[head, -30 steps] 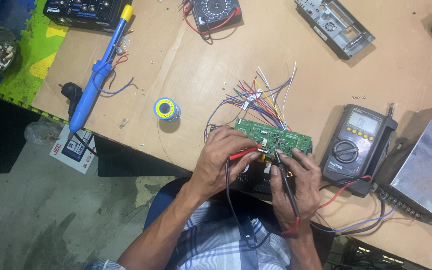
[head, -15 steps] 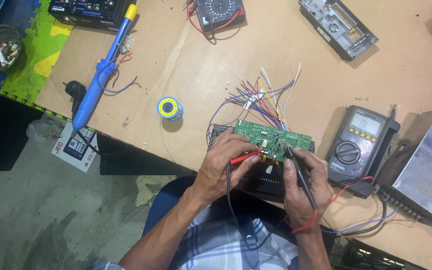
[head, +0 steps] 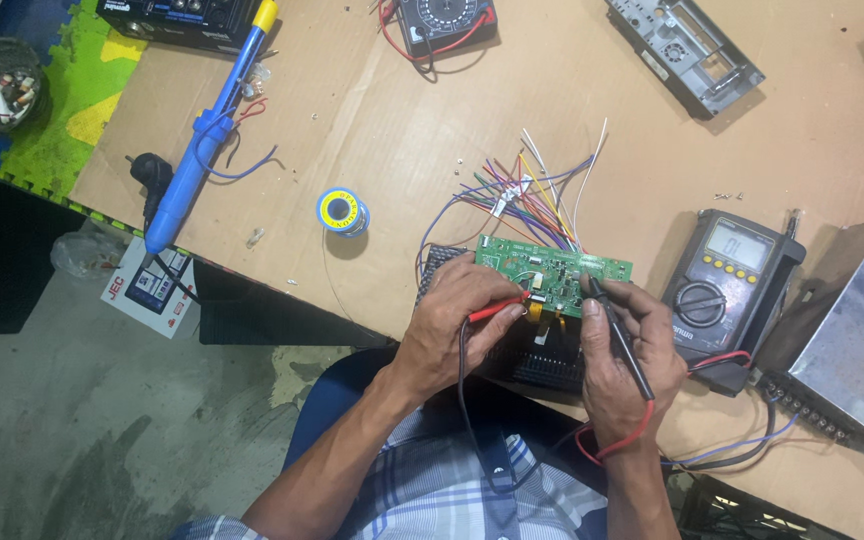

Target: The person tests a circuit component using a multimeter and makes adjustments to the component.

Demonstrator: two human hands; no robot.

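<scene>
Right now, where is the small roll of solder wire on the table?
In the head view, the solder roll lies on the table, left of the green circuit board and right of the blue desoldering pump.

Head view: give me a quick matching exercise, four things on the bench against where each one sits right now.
Things:
1. red probe
2. black probe
3. solder spool
4. digital multimeter

Places:
A. right of the green circuit board, display up
B. in the left hand, tip at the board
C. alone on the table, left of the coloured wires
D. in the right hand, tip at the board

Pairs: 1-B, 2-D, 3-C, 4-A
</scene>
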